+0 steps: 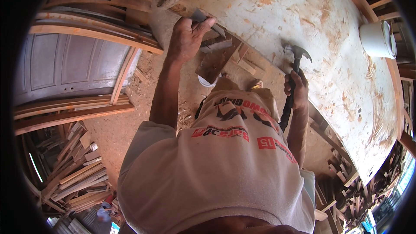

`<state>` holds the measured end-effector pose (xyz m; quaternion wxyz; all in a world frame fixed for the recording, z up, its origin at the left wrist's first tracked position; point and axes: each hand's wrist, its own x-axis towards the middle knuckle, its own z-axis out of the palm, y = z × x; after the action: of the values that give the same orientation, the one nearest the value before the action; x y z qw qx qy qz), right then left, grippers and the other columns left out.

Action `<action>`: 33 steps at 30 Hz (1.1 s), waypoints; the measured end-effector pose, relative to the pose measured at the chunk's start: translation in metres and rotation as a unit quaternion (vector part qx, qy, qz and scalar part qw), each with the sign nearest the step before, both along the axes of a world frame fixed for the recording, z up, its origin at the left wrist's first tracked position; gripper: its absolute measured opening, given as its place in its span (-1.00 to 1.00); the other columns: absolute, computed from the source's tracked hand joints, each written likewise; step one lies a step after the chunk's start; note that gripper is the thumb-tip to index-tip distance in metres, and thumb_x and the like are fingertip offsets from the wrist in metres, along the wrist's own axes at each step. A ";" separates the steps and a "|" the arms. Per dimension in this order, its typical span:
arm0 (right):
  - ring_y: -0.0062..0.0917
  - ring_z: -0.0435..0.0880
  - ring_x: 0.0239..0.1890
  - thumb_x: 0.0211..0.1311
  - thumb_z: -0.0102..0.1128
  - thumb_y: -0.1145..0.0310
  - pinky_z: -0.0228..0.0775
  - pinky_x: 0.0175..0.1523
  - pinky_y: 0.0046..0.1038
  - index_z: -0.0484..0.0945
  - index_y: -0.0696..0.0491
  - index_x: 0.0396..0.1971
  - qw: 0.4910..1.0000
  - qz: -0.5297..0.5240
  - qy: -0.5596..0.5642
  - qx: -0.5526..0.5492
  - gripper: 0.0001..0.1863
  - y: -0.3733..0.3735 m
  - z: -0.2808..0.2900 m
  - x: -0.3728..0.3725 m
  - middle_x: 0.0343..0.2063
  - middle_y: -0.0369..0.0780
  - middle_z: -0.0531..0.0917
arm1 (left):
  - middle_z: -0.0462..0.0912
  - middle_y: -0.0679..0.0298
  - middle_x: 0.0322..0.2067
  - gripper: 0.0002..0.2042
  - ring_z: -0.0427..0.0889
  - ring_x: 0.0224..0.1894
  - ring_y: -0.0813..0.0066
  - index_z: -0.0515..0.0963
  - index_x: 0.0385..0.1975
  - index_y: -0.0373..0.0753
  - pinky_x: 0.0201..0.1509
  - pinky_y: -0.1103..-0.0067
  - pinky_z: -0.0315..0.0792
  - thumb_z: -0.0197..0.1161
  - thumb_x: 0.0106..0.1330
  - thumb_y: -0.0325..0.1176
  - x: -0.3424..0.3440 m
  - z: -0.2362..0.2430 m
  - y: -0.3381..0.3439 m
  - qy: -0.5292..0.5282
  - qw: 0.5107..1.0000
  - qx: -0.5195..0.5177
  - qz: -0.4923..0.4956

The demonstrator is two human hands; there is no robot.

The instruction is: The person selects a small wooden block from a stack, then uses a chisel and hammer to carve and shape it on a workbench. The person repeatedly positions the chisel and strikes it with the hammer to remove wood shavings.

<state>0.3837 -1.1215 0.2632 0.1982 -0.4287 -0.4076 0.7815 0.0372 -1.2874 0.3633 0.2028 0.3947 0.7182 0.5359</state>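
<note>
Hammer [297, 63] upright, head toward twelve, right hand [300, 90] wrapped round its handle; left hand [189, 39], at nine o'clock, pinches a flat grey piece [198, 15].

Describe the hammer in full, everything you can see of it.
The hammer is a claw hammer with a dark, metallic-looking head and a curved claw pointing to the picture's right. Its long black handle slants down and slightly left, the right hand wrapped around it; its lower part shows below the grip, near the person's side. The head appears over the stained white work surface; whether it touches cannot be told.
</note>
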 end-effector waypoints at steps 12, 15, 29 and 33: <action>-0.70 0.45 -0.62 0.48 0.17 0.24 0.25 -0.63 -0.63 0.47 0.08 0.06 1.000 -0.008 -0.010 -0.007 -0.70 0.003 -0.002 0.000 -0.44 -0.28 0.58 | 0.71 0.34 -0.28 -0.80 0.65 -0.21 0.57 0.66 -0.15 -0.30 -0.04 0.56 0.54 0.38 0.49 -0.27 0.003 0.006 -0.006 0.011 1.000 0.022 -0.008; -0.71 0.41 -0.63 0.51 0.11 0.26 0.19 -0.64 -0.65 0.44 0.10 0.24 1.000 -0.003 -0.020 -0.002 -0.60 0.004 -0.006 0.002 -0.42 -0.28 0.56 | 0.72 0.33 -0.27 -0.82 0.64 -0.21 0.58 0.66 -0.14 -0.30 -0.05 0.57 0.54 0.37 0.49 -0.30 0.004 0.006 -0.006 0.052 0.998 0.020 -0.022; -0.71 0.44 -0.62 0.49 0.15 0.25 0.25 -0.62 -0.64 0.46 0.15 0.22 1.000 -0.002 0.006 -0.001 -0.58 0.004 -0.005 0.002 -0.43 -0.28 0.58 | 0.74 0.30 -0.24 -0.86 0.65 -0.20 0.58 0.65 -0.14 -0.31 -0.07 0.57 0.56 0.36 0.50 -0.36 0.012 0.001 0.000 0.051 0.998 0.028 -0.034; -0.71 0.44 -0.62 0.48 0.15 0.25 0.25 -0.62 -0.64 0.45 0.14 0.23 1.000 0.001 0.004 0.000 -0.57 0.005 -0.005 0.003 -0.44 -0.28 0.58 | 0.74 0.29 -0.24 -0.86 0.67 -0.19 0.56 0.66 -0.14 -0.31 -0.07 0.56 0.57 0.37 0.49 -0.37 0.015 0.003 0.000 0.051 0.998 0.021 -0.025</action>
<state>0.3866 -1.1161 0.2580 0.1991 -0.4254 -0.4077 0.7831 0.0520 -1.2876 0.3668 0.1709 0.4432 0.7065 0.5246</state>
